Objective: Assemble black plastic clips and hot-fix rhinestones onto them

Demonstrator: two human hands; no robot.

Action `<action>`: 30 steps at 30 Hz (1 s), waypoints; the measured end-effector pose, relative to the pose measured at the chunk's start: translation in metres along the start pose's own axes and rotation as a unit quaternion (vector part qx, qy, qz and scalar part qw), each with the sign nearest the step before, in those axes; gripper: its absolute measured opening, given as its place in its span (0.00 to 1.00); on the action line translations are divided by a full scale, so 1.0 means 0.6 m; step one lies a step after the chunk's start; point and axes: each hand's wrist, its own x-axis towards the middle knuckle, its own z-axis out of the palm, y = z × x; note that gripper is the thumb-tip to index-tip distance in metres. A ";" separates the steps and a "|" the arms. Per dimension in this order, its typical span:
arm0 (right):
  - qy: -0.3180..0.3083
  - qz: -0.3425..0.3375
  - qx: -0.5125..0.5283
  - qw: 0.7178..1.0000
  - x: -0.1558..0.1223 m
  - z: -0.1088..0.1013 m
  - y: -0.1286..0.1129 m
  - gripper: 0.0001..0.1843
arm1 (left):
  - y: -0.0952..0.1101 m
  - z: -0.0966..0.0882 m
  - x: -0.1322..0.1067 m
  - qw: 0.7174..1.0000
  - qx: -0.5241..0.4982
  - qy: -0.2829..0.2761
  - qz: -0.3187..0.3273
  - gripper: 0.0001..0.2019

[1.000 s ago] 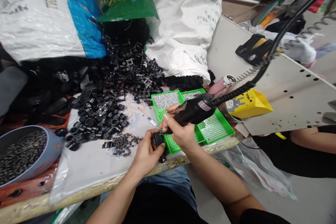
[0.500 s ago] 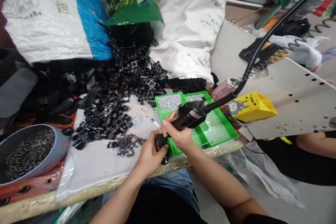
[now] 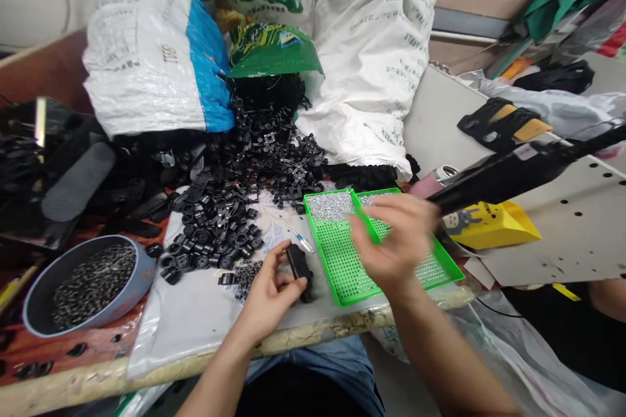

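Note:
My left hand rests near the table's front edge, its fingers closed on a small black plastic part. My right hand hovers over the green perforated trays, blurred by motion, fingers spread and holding nothing. The black electric screwdriver hangs free in the air to the right of that hand, tip pointing left. Silver screws fill the far end of the trays.
A heap of black plastic parts spills from sacks at the back. A grey bowl of small dark pieces stands at the left. Also here are a small hand screwdriver, a yellow box, and another person's arm far right.
My right hand has let go of the electric screwdriver, which swung up and to the right. That hand moved over the green trays. My left hand still holds the black part.

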 end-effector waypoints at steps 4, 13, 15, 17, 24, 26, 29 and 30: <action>-0.437 -0.057 -0.039 0.897 0.006 0.105 0.001 0.09 | 0.025 -0.023 -0.003 0.999 0.016 0.030 0.018 0.40; -0.463 0.009 0.111 0.879 0.012 0.138 0.007 0.09 | 0.036 -0.039 0.001 0.990 0.020 0.122 0.062 0.43; -0.392 0.109 0.278 0.870 0.005 0.112 -0.010 0.05 | 0.038 -0.038 0.004 0.988 0.017 0.132 0.079 0.42; -0.347 0.169 0.364 0.847 -0.004 0.089 -0.030 0.03 | 0.040 -0.034 0.005 0.986 0.018 0.135 0.095 0.42; -0.313 0.245 0.395 0.828 -0.025 0.063 -0.056 0.10 | 0.049 -0.024 -0.006 0.957 0.169 0.166 0.170 0.34; -0.309 0.264 0.407 0.818 -0.029 0.062 -0.054 0.16 | 0.052 -0.022 -0.010 0.945 0.209 0.172 0.186 0.33; -0.314 0.278 0.396 0.817 -0.034 0.058 -0.051 0.15 | 0.054 -0.018 -0.014 0.936 0.236 0.174 0.197 0.32; -0.314 0.286 0.394 0.815 -0.036 0.057 -0.050 0.15 | 0.054 -0.017 -0.015 0.933 0.244 0.173 0.200 0.32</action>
